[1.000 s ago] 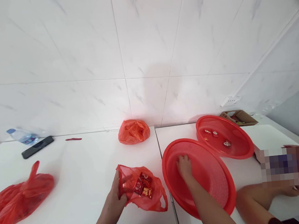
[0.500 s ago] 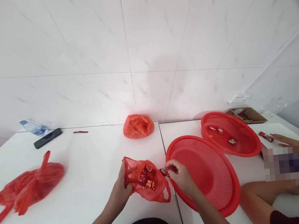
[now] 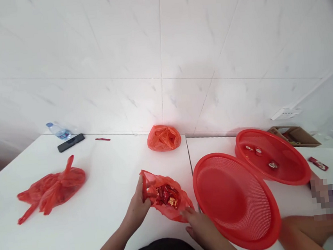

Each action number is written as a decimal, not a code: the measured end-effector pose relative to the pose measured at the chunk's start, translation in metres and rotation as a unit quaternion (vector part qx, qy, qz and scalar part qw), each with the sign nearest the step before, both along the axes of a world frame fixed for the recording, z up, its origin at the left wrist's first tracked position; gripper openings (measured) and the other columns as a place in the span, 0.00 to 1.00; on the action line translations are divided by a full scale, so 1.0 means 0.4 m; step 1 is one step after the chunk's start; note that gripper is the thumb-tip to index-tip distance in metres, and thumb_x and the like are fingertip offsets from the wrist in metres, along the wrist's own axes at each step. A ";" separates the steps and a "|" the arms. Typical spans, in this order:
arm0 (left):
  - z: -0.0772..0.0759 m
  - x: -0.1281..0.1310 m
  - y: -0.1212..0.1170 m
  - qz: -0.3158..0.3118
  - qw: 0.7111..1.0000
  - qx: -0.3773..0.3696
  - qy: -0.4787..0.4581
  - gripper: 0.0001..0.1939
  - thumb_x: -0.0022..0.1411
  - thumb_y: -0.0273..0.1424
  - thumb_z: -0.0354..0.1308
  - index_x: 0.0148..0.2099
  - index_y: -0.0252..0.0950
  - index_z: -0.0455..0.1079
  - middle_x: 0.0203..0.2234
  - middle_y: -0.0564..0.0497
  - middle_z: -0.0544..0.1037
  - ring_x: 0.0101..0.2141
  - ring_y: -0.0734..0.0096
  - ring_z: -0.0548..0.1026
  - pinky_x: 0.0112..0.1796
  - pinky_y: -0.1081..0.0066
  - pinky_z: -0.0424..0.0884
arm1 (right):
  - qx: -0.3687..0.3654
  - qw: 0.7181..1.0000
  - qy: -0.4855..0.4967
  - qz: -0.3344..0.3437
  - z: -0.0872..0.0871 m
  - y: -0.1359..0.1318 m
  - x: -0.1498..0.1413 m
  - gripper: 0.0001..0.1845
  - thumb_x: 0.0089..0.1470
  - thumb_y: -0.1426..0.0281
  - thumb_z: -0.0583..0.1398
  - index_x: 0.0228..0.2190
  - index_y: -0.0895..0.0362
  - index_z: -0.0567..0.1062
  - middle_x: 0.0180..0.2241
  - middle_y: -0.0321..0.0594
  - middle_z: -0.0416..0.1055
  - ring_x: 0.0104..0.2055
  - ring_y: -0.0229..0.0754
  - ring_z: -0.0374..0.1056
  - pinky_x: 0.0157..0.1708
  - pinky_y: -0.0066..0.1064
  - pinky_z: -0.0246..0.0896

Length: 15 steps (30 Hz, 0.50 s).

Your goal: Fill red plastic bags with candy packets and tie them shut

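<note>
A person's left hand (image 3: 138, 207) has its fingers closed on the rim of an open red plastic bag (image 3: 184, 196), which lies on a white worktop (image 3: 114, 165) with red packets (image 3: 170, 200) inside. The right hand (image 3: 202, 224) touches the bag's near right edge; whether its fingers grip is unclear. Should the left fingers slacken, the thin film could sag over the opening; a sharp tug at the right edge might tip packets out. A stray elbow could nudge the perforated red basket (image 3: 225, 190) just beside the right arm. The worktop is smooth, with a seam left of that basket. Behind rises a pale, grey-veined tiled wall (image 3: 117, 39) with a socket (image 3: 286, 113); a co-worker's arm (image 3: 308, 231) enters at right.
</note>
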<state>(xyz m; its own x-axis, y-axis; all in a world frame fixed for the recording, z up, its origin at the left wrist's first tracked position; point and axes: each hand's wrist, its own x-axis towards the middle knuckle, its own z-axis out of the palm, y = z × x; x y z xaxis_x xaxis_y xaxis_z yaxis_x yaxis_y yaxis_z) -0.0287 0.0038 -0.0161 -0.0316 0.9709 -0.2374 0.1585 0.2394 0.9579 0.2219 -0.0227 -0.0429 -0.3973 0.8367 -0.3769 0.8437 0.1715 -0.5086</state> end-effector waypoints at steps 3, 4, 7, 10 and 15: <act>0.002 -0.008 0.004 0.000 1.000 0.002 0.012 0.51 0.51 0.21 0.50 0.71 0.46 0.29 0.56 0.43 0.70 0.40 0.67 0.77 0.39 0.66 0.74 | 0.015 0.985 -0.167 0.038 -0.050 -0.029 0.009 0.34 0.42 0.87 0.53 0.51 0.53 0.72 0.50 0.52 0.72 0.40 0.53 0.75 0.35 0.35 0.66; 0.005 -0.009 0.007 0.000 1.000 0.001 0.015 0.51 0.51 0.21 0.51 0.71 0.46 0.30 0.56 0.43 0.71 0.40 0.66 0.77 0.39 0.66 0.74 | 0.021 0.981 -0.186 0.044 -0.053 -0.028 0.010 0.32 0.44 0.88 0.51 0.47 0.54 0.74 0.46 0.51 0.74 0.40 0.52 0.75 0.34 0.34 0.66; 0.026 -0.016 0.017 0.005 1.000 0.006 0.012 0.51 0.51 0.21 0.50 0.71 0.47 0.29 0.58 0.42 0.69 0.42 0.65 0.77 0.38 0.66 0.74 | 0.062 0.988 -0.133 0.047 -0.014 -0.005 0.002 0.23 0.49 0.86 0.48 0.36 0.55 0.77 0.37 0.47 0.76 0.36 0.48 0.74 0.31 0.31 0.63; 0.055 -0.027 0.029 0.028 0.999 0.020 0.006 0.50 0.52 0.20 0.49 0.71 0.48 0.28 0.59 0.40 0.66 0.41 0.67 0.77 0.37 0.68 0.74 | 0.154 0.988 0.022 0.017 0.073 0.028 -0.011 0.17 0.54 0.81 0.50 0.32 0.53 0.75 0.33 0.42 0.73 0.32 0.43 0.70 0.30 0.30 0.62; 0.082 -0.052 0.031 0.069 0.997 0.026 0.012 0.49 0.53 0.22 0.50 0.71 0.47 0.29 0.59 0.41 0.66 0.42 0.67 0.77 0.36 0.69 0.73 | 0.324 0.926 0.194 -0.005 0.190 0.071 -0.016 0.18 0.57 0.78 0.47 0.36 0.52 0.75 0.35 0.44 0.72 0.36 0.41 0.69 0.35 0.31 0.65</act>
<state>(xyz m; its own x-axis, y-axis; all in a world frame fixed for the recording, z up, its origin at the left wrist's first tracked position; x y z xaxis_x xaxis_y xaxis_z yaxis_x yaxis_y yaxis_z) -0.0493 0.0161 0.0166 -0.1701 0.9679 -0.1850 0.1513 0.2112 0.9657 0.2156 0.0056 0.0332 -0.3889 0.8415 0.3751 0.6229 0.5401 -0.5659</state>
